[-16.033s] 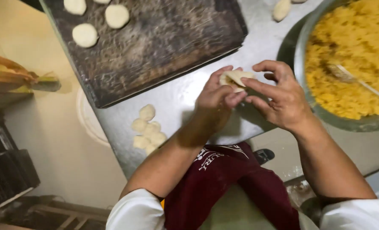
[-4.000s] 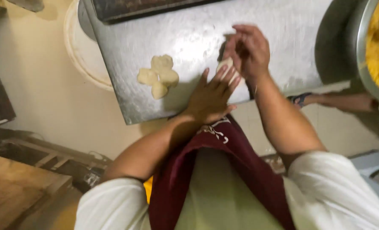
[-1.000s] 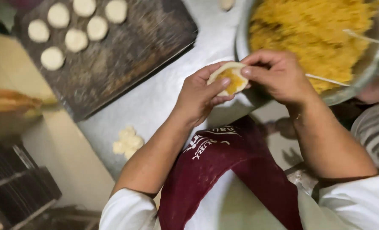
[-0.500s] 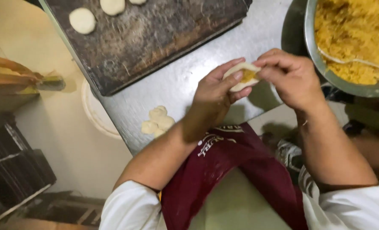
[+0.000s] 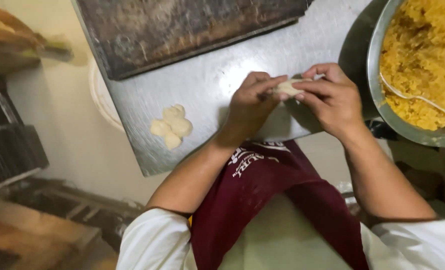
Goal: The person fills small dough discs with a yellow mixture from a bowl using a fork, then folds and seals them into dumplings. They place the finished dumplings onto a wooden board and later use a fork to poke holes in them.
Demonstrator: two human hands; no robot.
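Both hands meet over the near edge of a steel table (image 5: pixel 207 85). My left hand (image 5: pixel 250 102) and my right hand (image 5: pixel 332 97) pinch a small pale dough piece (image 5: pixel 287 88) between their fingertips; the dough is mostly hidden by the fingers. A clump of several raw dough balls (image 5: pixel 171 126) lies on the steel to the left of my left hand. To the right stands a big metal bowl (image 5: pixel 382 107) full of yellow crumbly filling (image 5: pixel 425 50), with a metal spoon (image 5: pixel 412 96) resting in it.
A dark worn baking tray (image 5: pixel 182 30) lies at the far side of the steel table. A white round bucket rim (image 5: pixel 100 97) shows below the table's left edge. I wear a maroon apron (image 5: pixel 267 195) and white sleeves. Wooden boards and dark crates sit on the floor at left.
The dough has been folded shut over the yellow filling, which no longer shows. The view has shifted so the dough discs on the tray are out of frame.
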